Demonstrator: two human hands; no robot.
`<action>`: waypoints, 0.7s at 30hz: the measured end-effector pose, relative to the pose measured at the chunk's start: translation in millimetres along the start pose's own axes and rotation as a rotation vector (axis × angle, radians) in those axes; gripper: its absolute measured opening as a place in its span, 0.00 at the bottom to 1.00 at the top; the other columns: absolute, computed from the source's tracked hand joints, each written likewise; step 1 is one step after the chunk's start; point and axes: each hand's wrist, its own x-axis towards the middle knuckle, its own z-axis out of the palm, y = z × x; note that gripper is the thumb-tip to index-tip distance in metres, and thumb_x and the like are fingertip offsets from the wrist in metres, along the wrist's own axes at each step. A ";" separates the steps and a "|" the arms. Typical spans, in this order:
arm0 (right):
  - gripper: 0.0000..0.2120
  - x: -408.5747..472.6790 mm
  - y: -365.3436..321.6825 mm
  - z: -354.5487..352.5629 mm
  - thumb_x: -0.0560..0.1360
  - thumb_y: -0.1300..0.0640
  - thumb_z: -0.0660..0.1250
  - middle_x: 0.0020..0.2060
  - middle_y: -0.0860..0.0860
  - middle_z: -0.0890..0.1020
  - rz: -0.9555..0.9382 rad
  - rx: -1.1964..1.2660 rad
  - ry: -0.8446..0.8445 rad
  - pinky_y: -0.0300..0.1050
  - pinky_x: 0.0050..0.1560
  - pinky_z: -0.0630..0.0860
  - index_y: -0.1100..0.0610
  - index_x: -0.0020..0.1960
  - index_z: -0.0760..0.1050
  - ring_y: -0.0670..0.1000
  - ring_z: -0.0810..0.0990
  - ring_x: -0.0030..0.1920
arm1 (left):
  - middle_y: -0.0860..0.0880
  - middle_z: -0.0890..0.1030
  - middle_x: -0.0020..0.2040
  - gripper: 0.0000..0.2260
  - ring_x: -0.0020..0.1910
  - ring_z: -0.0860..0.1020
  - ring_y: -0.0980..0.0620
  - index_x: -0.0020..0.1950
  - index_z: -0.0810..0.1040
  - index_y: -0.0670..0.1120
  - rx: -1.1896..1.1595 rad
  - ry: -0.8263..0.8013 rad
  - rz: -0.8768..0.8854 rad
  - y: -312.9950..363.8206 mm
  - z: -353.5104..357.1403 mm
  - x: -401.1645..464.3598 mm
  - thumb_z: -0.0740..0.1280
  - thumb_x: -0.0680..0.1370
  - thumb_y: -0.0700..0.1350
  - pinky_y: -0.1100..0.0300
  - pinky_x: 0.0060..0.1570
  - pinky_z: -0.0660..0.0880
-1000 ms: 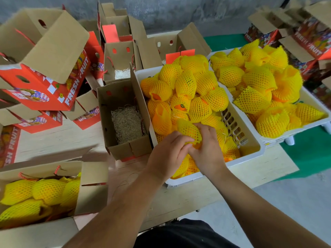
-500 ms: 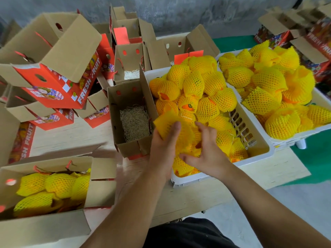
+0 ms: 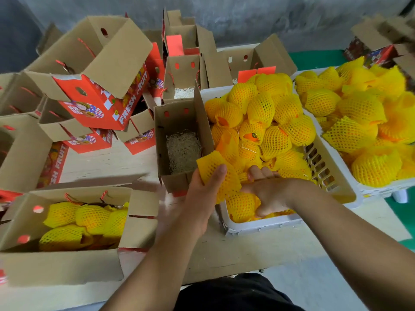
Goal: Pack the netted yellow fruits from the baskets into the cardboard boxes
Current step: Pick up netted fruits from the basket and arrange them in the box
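Observation:
My left hand point(image 3: 202, 198) grips a netted yellow fruit point(image 3: 219, 173) at the near left corner of the white basket point(image 3: 258, 227), just over its rim. My right hand point(image 3: 267, 191) reaches into the same basket, fingers curled among the netted fruits point(image 3: 265, 122) near the front; whether it holds one is unclear. An open cardboard box point(image 3: 179, 140) lined with straw stands right beside the basket on the left. A second box point(image 3: 67, 232) at the near left holds several netted fruits.
A second white basket point(image 3: 381, 189) heaped with netted fruits stands at the right. Red-printed cardboard boxes point(image 3: 98, 86) are piled at the back left, more point(image 3: 381, 43) at the far right. The wooden table's front edge point(image 3: 224, 272) is close to my body.
My left hand has lifted a netted fruit out of the pile and moved it left toward the basket's corner. My right hand stayed low among the fruits. The view shifted left.

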 end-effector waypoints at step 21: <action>0.38 -6.4 -174.7 5.1 0.66 0.49 0.83 0.60 0.42 0.77 -0.270 0.981 0.858 0.27 0.53 0.70 0.44 0.69 0.67 0.36 0.76 0.59 | 0.43 0.85 0.58 0.30 0.58 0.84 0.40 0.64 0.78 0.51 0.053 0.056 0.113 27.5 -155.6 -50.0 0.79 0.69 0.66 0.46 0.50 0.81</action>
